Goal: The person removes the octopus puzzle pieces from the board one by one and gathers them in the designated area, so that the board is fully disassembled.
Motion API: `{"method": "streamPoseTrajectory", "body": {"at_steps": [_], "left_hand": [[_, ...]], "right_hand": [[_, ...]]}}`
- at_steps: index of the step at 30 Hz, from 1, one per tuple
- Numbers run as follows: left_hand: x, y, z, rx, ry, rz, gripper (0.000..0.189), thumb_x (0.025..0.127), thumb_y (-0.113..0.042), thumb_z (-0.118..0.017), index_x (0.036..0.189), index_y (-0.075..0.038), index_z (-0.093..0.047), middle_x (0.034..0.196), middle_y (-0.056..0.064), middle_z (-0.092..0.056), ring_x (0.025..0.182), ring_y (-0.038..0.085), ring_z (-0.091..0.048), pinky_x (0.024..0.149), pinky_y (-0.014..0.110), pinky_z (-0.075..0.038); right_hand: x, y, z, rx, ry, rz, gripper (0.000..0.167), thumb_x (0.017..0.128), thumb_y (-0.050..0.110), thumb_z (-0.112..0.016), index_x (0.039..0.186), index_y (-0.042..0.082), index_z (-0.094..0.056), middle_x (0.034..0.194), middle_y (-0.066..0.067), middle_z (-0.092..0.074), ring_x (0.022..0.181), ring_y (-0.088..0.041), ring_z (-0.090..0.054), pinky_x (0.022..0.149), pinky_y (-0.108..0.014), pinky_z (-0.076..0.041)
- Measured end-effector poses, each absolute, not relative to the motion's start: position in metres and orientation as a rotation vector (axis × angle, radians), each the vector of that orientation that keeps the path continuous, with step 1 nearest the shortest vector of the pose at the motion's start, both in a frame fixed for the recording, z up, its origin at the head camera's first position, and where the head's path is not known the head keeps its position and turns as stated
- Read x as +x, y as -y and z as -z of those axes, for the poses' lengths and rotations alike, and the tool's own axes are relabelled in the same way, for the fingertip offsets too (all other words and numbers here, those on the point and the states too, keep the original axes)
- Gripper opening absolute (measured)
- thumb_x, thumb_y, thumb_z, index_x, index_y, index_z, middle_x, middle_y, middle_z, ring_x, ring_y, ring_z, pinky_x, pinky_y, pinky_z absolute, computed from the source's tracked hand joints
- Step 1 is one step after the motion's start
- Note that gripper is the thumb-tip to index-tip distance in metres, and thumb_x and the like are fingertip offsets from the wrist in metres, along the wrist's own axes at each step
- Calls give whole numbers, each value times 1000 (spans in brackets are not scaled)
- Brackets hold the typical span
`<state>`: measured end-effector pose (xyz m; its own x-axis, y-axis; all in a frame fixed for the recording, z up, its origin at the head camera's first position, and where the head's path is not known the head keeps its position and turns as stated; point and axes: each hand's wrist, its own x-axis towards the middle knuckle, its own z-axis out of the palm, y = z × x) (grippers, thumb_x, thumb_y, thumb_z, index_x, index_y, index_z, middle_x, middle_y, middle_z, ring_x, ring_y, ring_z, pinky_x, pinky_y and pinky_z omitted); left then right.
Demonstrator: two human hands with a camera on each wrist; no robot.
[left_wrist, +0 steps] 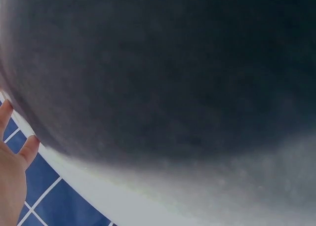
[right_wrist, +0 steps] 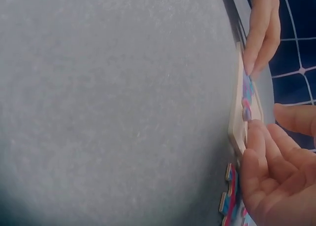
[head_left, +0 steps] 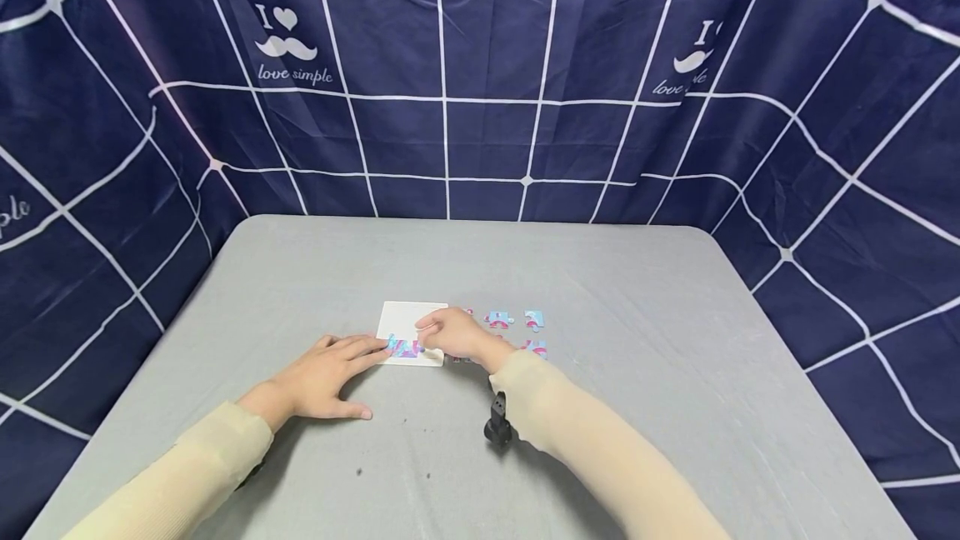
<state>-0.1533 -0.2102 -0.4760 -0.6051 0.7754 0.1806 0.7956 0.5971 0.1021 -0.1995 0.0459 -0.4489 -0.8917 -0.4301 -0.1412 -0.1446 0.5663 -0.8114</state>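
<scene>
A pale, square puzzle board [head_left: 408, 315] lies on the table. Along its near edge sit joined purple-and-blue jigsaw pieces [head_left: 403, 349]. My left hand [head_left: 322, 373] is spread low beside the board, fingertips touching the left end of these pieces and thumb stretched out to the side. Over the board's right part, my right hand [head_left: 453, 333] bends its fingers down to the right end of the pieces. In the right wrist view, its fingertips [right_wrist: 254, 132] are at the board by the last piece, the uppermost digit apart from the others, and no piece shows between them.
Right of the board lie several loose jigsaw pieces, among them a blue-and-pink one [head_left: 498, 320] and a corner one [head_left: 533, 320]; the right hand partly hides others. A grey table [head_left: 637, 407] bears everything. Dark blue grid-patterned curtains [head_left: 480, 132] enclose its back and sides.
</scene>
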Motion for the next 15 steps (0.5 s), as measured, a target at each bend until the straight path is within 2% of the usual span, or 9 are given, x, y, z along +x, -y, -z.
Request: {"method": "streamPoseTrajectory", "body": {"at_steps": [6,11,15], "left_hand": [[-153,210,478,-1342,2666,269,83,79,-66,-61,140,-12,-48,142,5,-45,128,28,-41,88,51,-36],[-154,210,478,-1338,2680,267,83,79,-66,-61,141,-12,-48,143,5,-44,129,28,-40,88,51,-36],[-154,210,478,-1332,2704,270,84,79,-67,-61,142,-13,-47,144,4,-43,130,27,-39,90,50,-35]], "right_hand": [[-198,-42,448,-385,-2457,1307,29,82,0,-65,110,2,-68,95,-9,-71,74,-13,-62,60,-23,-48],[-196,-39,447,-326,-2412,1382,27,82,-2,-67,109,1,-67,93,-9,-71,71,-13,-64,60,-25,-51],[-196,-37,447,-288,-2415,1373,28,81,0,-71,109,2,-67,95,-8,-71,68,-13,-64,55,-22,-49]]}}
